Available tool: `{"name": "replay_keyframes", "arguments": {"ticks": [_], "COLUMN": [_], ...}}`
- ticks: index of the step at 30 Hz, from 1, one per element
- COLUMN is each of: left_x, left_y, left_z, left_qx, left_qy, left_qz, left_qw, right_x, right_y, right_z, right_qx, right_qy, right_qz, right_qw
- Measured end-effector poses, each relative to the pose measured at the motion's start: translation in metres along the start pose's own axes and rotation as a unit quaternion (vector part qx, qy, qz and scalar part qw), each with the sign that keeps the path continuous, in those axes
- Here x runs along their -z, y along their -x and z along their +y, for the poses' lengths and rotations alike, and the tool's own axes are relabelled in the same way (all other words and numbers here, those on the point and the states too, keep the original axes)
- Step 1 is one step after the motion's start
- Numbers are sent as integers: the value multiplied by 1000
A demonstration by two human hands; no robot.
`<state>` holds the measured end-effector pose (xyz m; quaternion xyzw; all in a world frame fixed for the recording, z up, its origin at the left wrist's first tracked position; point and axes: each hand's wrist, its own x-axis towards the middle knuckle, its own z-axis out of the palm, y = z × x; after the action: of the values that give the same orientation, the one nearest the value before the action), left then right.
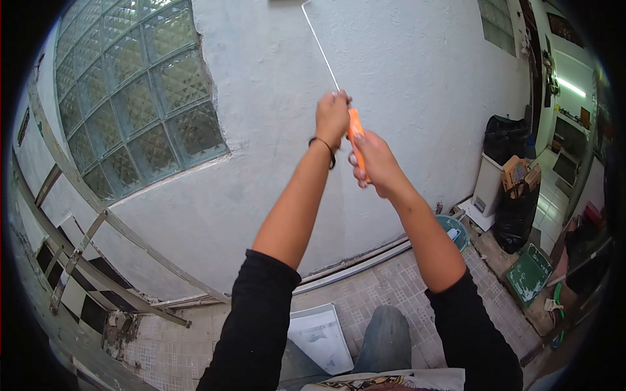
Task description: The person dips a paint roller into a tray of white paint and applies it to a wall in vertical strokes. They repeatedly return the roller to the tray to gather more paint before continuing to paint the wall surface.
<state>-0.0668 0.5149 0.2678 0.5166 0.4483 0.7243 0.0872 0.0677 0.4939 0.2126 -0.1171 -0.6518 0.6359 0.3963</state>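
Both hands hold a paint roller with an orange handle (355,130), raised in front of a whitish wall (274,85). My left hand (333,117) is closed round the upper end of the handle, where the thin metal rod (321,49) begins. Lower down, my right hand (377,161) wraps the handle's bottom part. The rod runs up and left; only a dark edge of the roller head (287,0) shows at the top of the view, against the wall. On the tiled floor between my legs lies a white paint tray (321,335).
A glass-block window (140,98) is at the upper left, with a metal ladder (130,238) below and beside it. At the right are a teal bucket (460,238), black bags (515,218), a cardboard box (518,173), a green board (529,275) and a doorway.
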Motion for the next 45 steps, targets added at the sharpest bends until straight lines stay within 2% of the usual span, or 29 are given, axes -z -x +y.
{"name": "replay_keyframes", "arguments": {"ticks": [3, 6, 9, 10, 12, 15, 16, 19, 21, 25, 27, 29, 33, 37, 39, 43, 45], "left_x": [1, 4, 23, 31, 43, 48, 47, 44, 43, 42, 45, 42, 54, 59, 63, 68, 70], "left_y": [-14, 11, 43, 54, 73, 78, 76, 56, 34, 0, 5, 14, 45, 107, 140, 214, 252], "left_z": [4, -20, -61, -72, -64, -62, -59, -41, -25, -2, -6, -19, -88, -139, -168, -216, -239], "left_qx": [-8, -19, -6, 21, 137, 163, 164, 83, 72, 44, 27, 29, 52, 73, 110, 147, 178], "left_qy": [3, -37, -106, -96, -50, -62, -62, -133, -136, -129, -136, -105, -101, -101, -108, -139, -160], "left_qz": [9, 6, -116, -173, -281, -332, -331, -286, -242, -176, -141, -98, -83, -66, -67, -70, -103], "left_qw": [1000, 999, 988, 980, 949, 927, 927, 945, 958, 975, 980, 989, 990, 990, 986, 977, 965], "right_x": [-3, 2, 16, 19, 22, 24, 23, 21, 18, 3, -3, -6, -6, 4, 8, 19, 23], "right_y": [-13, 2, 31, 44, 66, 80, 78, 58, 35, 1, -1, 10, 52, 104, 138, 207, 240], "right_z": [-3, 26, 76, 89, 106, 116, 114, 92, 69, 34, 37, 60, 128, 214, 234, 287, 309], "right_qx": [5, 33, 27, 14, 2, -17, -18, -1, 39, 29, 20, 16, -19, -10, -85, -146, -176], "right_qy": [16, 16, 38, 30, 22, -37, -37, -32, 10, 17, 22, 28, 32, 38, 34, 71, 81], "right_qz": [8, 2, 11, 15, 21, 13, 11, 13, -4, -11, -3, 0, 16, 32, 31, 44, 53], "right_qw": [1000, 999, 999, 999, 1000, 999, 999, 999, 999, 999, 1000, 999, 999, 999, 995, 986, 980]}}
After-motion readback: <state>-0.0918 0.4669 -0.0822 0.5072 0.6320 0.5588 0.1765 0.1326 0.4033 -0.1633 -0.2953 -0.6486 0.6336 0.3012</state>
